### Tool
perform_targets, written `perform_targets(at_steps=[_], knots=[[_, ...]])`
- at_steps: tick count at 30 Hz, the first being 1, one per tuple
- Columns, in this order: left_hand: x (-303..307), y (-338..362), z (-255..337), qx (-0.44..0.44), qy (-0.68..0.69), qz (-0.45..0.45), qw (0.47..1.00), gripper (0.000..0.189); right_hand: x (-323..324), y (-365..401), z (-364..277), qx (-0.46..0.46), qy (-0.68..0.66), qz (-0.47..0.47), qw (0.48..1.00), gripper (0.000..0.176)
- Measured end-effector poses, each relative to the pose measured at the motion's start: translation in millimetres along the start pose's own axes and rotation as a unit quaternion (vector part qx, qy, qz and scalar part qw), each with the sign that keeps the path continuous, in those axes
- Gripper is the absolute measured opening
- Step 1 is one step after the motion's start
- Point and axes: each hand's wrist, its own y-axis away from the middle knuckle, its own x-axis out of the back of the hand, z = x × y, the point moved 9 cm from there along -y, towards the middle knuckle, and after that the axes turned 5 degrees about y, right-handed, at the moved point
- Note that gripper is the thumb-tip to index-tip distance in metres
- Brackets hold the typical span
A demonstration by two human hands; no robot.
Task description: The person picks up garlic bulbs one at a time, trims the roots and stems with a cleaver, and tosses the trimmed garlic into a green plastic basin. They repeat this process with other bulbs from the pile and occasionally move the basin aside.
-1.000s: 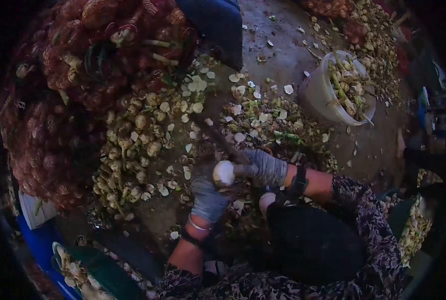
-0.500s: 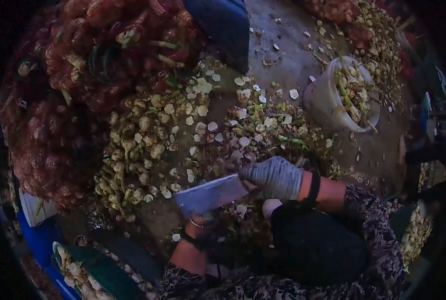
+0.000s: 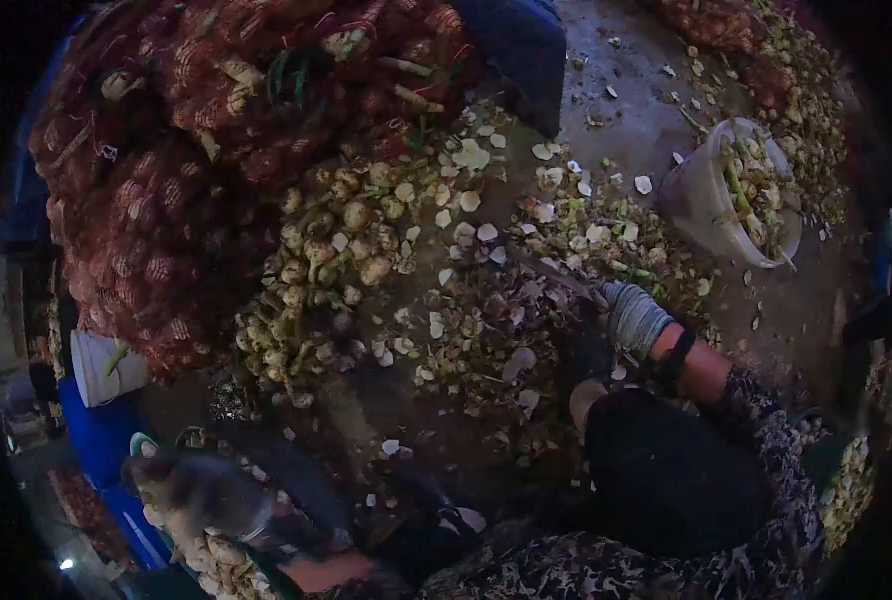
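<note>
My right hand (image 3: 634, 316), in a grey knitted glove, is closed around the handle of a cleaver (image 3: 554, 276). Its blade is turned nearly edge-on and points up and left over the scattered trimmings (image 3: 526, 310). At the lower left, my left hand (image 3: 201, 497) is smeared by motion, so its fingers cannot be made out. It is over a green-rimmed container (image 3: 142, 443) with pale trimmed garlic bulbs (image 3: 224, 558) in it. Untrimmed garlic bulbs (image 3: 311, 250) lie heaped on the ground between the hands and the sacks.
Red mesh sacks (image 3: 156, 240) full of bulbs are stacked at the upper left. A whitish bucket (image 3: 696, 198) with garlic stems stands tilted at the upper right, before another garlic heap (image 3: 816, 130). A small white tub (image 3: 96, 370) sits beside a blue object (image 3: 101, 425).
My left hand has moved left and down, from beside the cleaver to the container. My right hand has shifted right, and the cleaver has turned from broadside to nearly edge-on. The view has shifted.
</note>
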Motion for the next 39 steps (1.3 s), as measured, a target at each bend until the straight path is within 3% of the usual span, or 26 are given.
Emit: perform_targets(at_steps=[1,3,4,6,8,10,12,13,15,16,18,19,21,25,27,28,30,31,33,34,36,39], knots=[[-12,-3,-1,0.001,-0.002,-0.002,1.000,0.044,1,0,-2,0.002,-0.010,0.012,1.000,0.019],[-30,-10,17,-0.123,-0.160,0.055,0.978,0.042,6,-2,-10,0.008,-0.029,0.034,0.999,0.015],[-21,-12,14,-0.124,-0.161,0.053,0.978,0.042,8,-5,-13,0.010,-0.027,0.036,0.999,0.015],[66,-13,13,-0.146,-0.321,0.231,0.907,0.042,8,-8,-22,0.000,0.013,-0.012,1.000,0.019],[162,-8,17,-0.155,-0.454,0.393,0.784,0.044,16,-6,-29,-0.004,-0.005,-0.009,1.000,0.022],[255,6,14,-0.097,-0.475,0.543,0.686,0.045,15,-2,-25,-0.014,-0.020,-0.010,1.000,0.025],[324,9,32,0.049,-0.713,0.512,0.477,0.049,15,3,-14,-0.044,-0.031,0.016,0.998,0.032],[350,5,43,0.051,-0.711,0.510,0.482,0.049,12,4,-8,-0.049,-0.028,0.016,0.998,0.032],[401,-11,53,0.064,-0.557,0.622,0.546,0.045,3,7,6,-0.050,-0.080,0.003,0.996,0.035],[423,-17,61,0.067,-0.555,0.621,0.549,0.045,1,9,11,-0.054,-0.079,0.003,0.995,0.035],[452,-8,87,-0.048,-0.506,0.703,0.497,0.064,-4,11,18,-0.069,-0.048,-0.025,0.996,0.039],[462,-14,90,-0.044,-0.504,0.704,0.498,0.064,-4,11,19,-0.073,-0.048,-0.028,0.996,0.039],[451,2,95,0.040,-0.488,0.821,0.295,0.085,5,10,8,-0.059,-0.053,-0.026,0.996,0.040],[504,44,114,0.010,-0.563,0.753,0.340,0.089,4,0,4,-0.095,0.000,-0.061,0.994,0.040],[544,60,89,-0.147,-0.284,0.744,0.587,0.066,-1,-6,0,-0.043,-0.081,-0.023,0.996,0.040],[547,62,82,-0.150,-0.282,0.744,0.587,0.066,-4,-8,1,-0.042,-0.078,-0.024,0.996,0.040],[512,62,78,-0.094,-0.508,0.771,0.373,0.076,-8,-9,-4,-0.016,-0.070,-0.024,0.997,0.039],[494,54,71,-0.095,-0.505,0.772,0.373,0.076,-6,-6,-10,-0.014,-0.067,-0.026,0.997,0.039],[478,30,46,0.028,-0.417,0.773,0.478,0.071,0,2,-27,-0.032,-0.125,-0.044,0.991,0.038],[488,36,57,0.026,-0.418,0.771,0.480,0.071,3,2,-31,-0.031,-0.122,-0.041,0.991,0.038],[545,59,83,0.150,-0.454,0.733,0.483,0.061,0,5,-31,-0.058,-0.107,-0.075,0.990,0.037],[525,49,66,0.124,-0.420,0.759,0.482,0.066,0,6,-27,-0.026,-0.114,-0.018,0.993,0.035]])
